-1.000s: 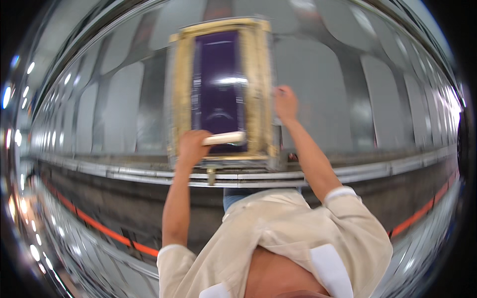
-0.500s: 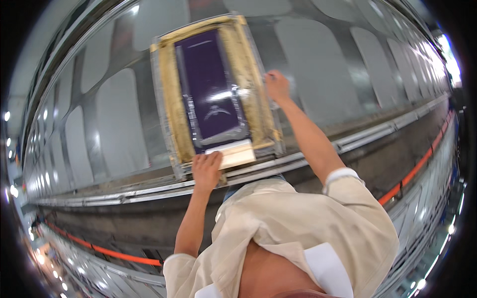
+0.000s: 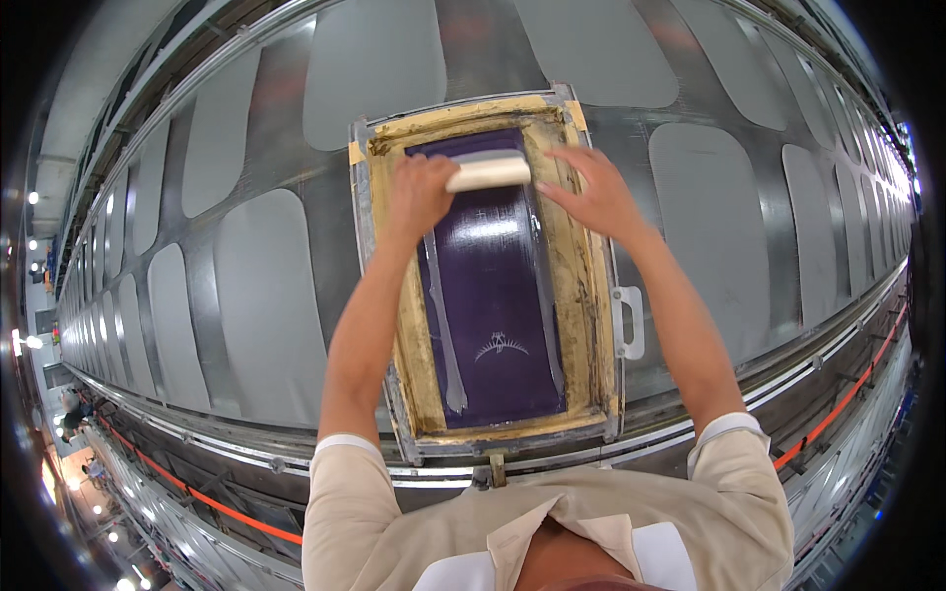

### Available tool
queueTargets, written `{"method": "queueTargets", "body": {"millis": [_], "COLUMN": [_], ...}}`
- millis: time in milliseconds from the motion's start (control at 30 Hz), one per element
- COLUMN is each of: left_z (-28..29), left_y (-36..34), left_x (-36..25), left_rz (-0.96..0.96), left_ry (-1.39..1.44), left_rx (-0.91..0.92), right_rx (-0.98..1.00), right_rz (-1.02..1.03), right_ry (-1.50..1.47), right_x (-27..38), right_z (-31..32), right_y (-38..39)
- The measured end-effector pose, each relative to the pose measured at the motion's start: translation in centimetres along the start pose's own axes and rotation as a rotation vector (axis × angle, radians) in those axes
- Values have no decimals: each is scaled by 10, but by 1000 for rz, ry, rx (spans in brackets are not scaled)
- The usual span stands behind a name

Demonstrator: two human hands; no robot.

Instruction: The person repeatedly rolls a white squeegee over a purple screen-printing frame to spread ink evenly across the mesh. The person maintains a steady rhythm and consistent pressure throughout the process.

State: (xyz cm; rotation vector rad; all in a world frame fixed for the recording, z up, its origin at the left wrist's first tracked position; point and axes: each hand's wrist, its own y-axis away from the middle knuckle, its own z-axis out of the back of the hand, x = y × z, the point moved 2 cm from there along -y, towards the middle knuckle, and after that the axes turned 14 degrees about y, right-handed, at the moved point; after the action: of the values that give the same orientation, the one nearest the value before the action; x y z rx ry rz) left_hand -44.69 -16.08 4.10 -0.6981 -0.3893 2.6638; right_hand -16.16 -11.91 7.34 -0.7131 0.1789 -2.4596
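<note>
- A person in a beige shirt [image 3: 453, 527] with white cuffs leans in at the near end of a yellow-edged frame [image 3: 579, 286], both arms stretched over it.
- The left hand [image 3: 422, 195], slightly blurred, grips the left end of a cream bar [image 3: 490, 175], which lies crosswise near the frame's far end.
- The right hand [image 3: 596, 192] is open and holds nothing, fingers apart, over the frame's far right side, just beside the bar's other end; whether it touches the bar cannot be told.
- Inside the frame sits a glossy purple panel [image 3: 488, 286], grey streaks [image 3: 448, 369] down its sides and a pale emblem [image 3: 502, 345] toward its near end.
- A white handle [image 3: 631, 322] juts from the frame's right side.
- The frame rests on a long dark table [image 3: 485, 49], with rounded grey panels [image 3: 266, 295] to its left and right and beyond it.
- Nearer than the frame, a metal rail [image 3: 749, 402] edges the table.
</note>
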Motion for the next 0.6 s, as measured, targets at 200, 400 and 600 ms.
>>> {"method": "queueTargets", "body": {"millis": [200, 400, 600], "left_z": [18, 17, 8], "left_y": [-73, -84, -10], "left_x": [39, 44, -2], "left_rz": [218, 440, 328], "left_ry": [118, 116, 150], "left_rx": [170, 304, 236], "right_rx": [443, 510, 499], "right_rz": [190, 120, 149], "right_ry": [387, 401, 416], "right_x": [-1, -1, 21], "right_z": [-41, -67, -64], "right_y": [-131, -150, -69]}}
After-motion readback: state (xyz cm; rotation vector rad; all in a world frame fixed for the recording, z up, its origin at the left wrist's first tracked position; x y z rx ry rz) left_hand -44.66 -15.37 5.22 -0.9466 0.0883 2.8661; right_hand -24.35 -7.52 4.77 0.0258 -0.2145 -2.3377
